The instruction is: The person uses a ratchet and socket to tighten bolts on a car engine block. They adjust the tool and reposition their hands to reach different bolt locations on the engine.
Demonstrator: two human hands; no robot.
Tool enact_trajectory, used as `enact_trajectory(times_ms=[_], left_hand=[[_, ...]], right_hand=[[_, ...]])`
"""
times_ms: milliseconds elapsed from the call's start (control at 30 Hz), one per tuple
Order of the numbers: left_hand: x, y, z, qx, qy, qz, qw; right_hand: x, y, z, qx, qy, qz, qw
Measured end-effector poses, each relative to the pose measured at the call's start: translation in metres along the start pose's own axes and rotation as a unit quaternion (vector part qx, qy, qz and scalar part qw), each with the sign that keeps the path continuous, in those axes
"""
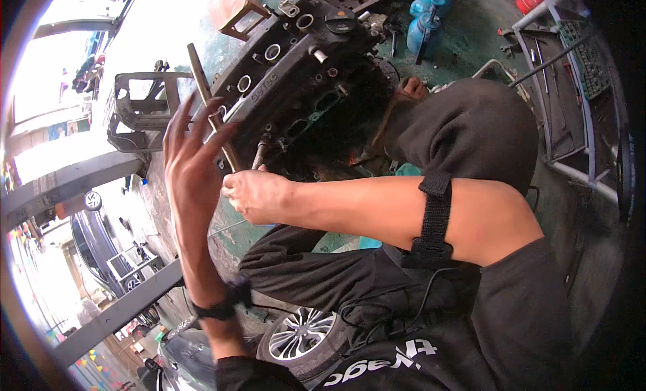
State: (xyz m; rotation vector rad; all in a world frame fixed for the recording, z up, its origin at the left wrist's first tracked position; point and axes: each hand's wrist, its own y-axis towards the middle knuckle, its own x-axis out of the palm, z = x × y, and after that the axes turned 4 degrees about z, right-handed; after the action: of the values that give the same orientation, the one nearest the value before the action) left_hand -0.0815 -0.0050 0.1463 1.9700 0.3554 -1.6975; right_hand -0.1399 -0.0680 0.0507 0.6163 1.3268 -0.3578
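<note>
A dark engine cylinder head (296,75) with round openings and a black filler cap lies ahead of me. My right hand (259,196) is closed round the near end of a socket wrench, where its short socket extension (262,151) reaches up to the engine's near side. The wrench's long metal handle (199,71) slants up and left from there. My left hand (190,155) is raised beside this handle, fingers spread out and crossing it; whether they press on it I cannot tell.
Black-trousered legs (303,263) fold around the work area. An orange-pink stool (232,11) and a dark frame part (145,108) stand beyond the engine. Blue bottles (424,31) and a metal rack (562,95) with tools are at right. A wheel (303,334) lies below.
</note>
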Motion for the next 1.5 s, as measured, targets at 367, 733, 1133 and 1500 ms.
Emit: enact_trajectory(times_ms=[367, 733, 1133, 1500], left_hand=[[-0.002, -0.005, -0.058, 0.129, 0.159, -0.025, 0.978], [0.014, -0.128, -0.012, -0.292, -0.045, -0.058, 0.954], [0.054, -0.112, 0.097, -0.521, -0.51, 0.027, 0.684], [0.051, -0.115, 0.043, -0.485, -0.38, 0.189, 0.765]], right_hand=[[0.0, -0.023, 0.007, 0.112, 0.071, 0.122, 0.984], [-0.03, -0.023, -0.012, 0.388, 0.439, 0.096, 0.805], [-0.018, -0.005, -0.005, 0.435, 0.3, -0.028, 0.848], [-0.002, -0.012, 0.018, 0.193, -0.036, 0.068, 0.978]])
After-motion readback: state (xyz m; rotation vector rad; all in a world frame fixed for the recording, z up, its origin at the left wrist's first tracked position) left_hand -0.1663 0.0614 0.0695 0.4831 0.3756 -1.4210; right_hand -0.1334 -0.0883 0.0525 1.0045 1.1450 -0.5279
